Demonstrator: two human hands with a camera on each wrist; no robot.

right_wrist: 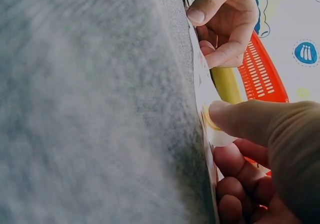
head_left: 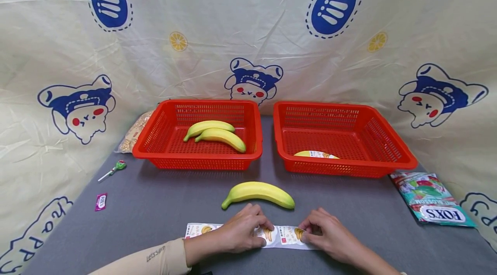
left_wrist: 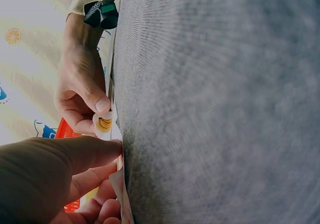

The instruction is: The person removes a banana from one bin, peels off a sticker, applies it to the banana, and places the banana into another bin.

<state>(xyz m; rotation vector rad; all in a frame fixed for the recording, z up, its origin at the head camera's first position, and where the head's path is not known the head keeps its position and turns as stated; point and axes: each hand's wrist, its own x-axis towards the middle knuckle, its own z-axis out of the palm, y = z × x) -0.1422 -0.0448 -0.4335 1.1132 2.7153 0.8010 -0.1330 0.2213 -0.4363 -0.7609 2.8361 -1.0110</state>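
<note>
A white sticker strip (head_left: 281, 237) with banana pictures lies at the near edge of the grey table (head_left: 163, 206). My left hand (head_left: 264, 229) holds the strip down, thumb on top and fingers curled. My right hand (head_left: 304, 234) pinches a round banana sticker (head_left: 299, 234) at the strip's right part. In the left wrist view the right hand (left_wrist: 97, 116) peels that sticker (left_wrist: 103, 123) up between thumb and finger. A loose banana (head_left: 258, 193) lies just beyond both hands. Two bananas (head_left: 217, 133) lie in the left red basket (head_left: 155, 148). The right red basket (head_left: 388, 164) holds a piece with a banana picture (head_left: 315, 154).
A FOXS candy bag (head_left: 431, 204) lies at the right, beside the right basket. On the left are a lollipop (head_left: 116, 167), a small pink sachet (head_left: 100, 201) and a bag of nuts (head_left: 133, 132). A printed cloth backdrop (head_left: 248, 29) closes off the back and sides.
</note>
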